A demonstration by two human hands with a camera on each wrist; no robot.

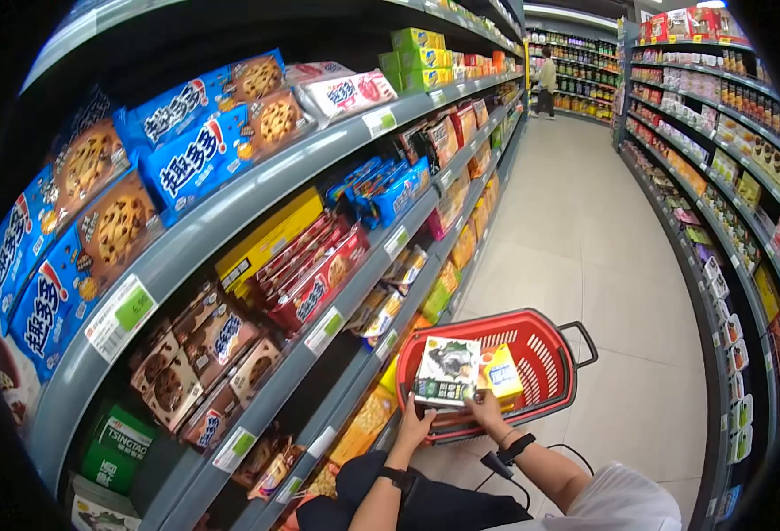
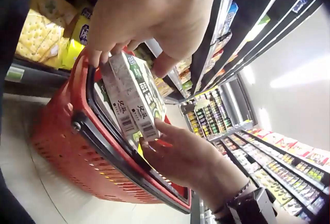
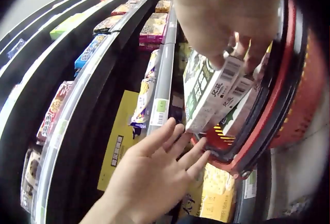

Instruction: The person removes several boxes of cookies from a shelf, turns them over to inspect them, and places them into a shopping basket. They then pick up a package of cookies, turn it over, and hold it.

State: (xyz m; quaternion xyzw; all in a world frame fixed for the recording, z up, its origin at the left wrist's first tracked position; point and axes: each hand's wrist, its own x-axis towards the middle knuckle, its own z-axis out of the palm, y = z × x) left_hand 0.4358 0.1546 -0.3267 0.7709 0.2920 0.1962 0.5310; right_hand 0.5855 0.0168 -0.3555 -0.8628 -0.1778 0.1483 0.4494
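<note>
White-and-green boxes [image 1: 447,370] [image 2: 135,95] [image 3: 211,87], at least two lying face to face, are in the red basket [image 1: 545,341] [image 2: 77,131] [image 3: 304,95]. My right hand [image 1: 485,409] [image 2: 183,154] [image 3: 229,18] pinches their barcode end between thumb and fingers. At the opposite end is my left hand [image 1: 414,425] [image 2: 149,18] [image 3: 149,175]; its fingers are straight and spread at the box corner, and whether they all touch is unclear. A yellow box [image 1: 501,372] lies beside them in the basket.
Shelves of packaged biscuits [image 1: 213,133] rise close on the left, with a shelf edge [image 1: 319,334] near the basket. More shelves [image 1: 717,133] line the right side. Tiled floor [image 1: 584,221] runs between; a person [image 1: 546,84] stands far down the aisle.
</note>
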